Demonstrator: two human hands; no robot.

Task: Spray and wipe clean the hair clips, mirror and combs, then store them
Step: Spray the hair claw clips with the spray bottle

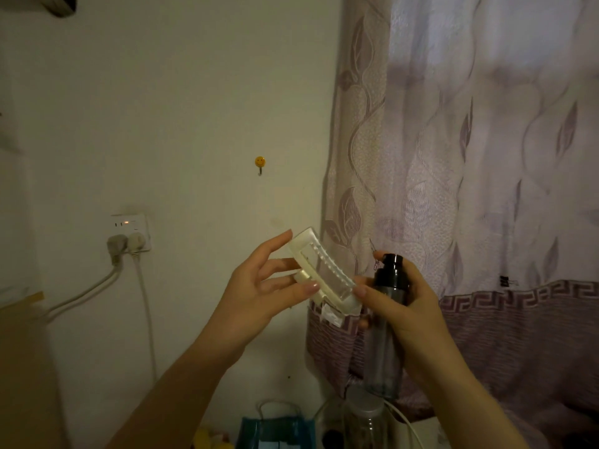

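My left hand [259, 286] holds up a cream, rectangular hair clip [324, 273] in front of the wall, pinching it between thumb and fingers. The clip is tilted, with its toothed inner side facing me. Right beside it, my right hand [408, 303] grips a dark spray bottle [387, 319] with a black pump top; the index finger sits on top of the pump and the nozzle faces the clip. The thumb tip nearly touches the clip's lower end. No mirror or comb is in view.
A patterned lilac curtain [470, 157] hangs at the right. A wall socket [131, 231] with two plugs and cables is at the left, a smiley hook [260, 162] on the wall. Below are a teal bag [275, 429] and a clear plastic bottle [366, 419].
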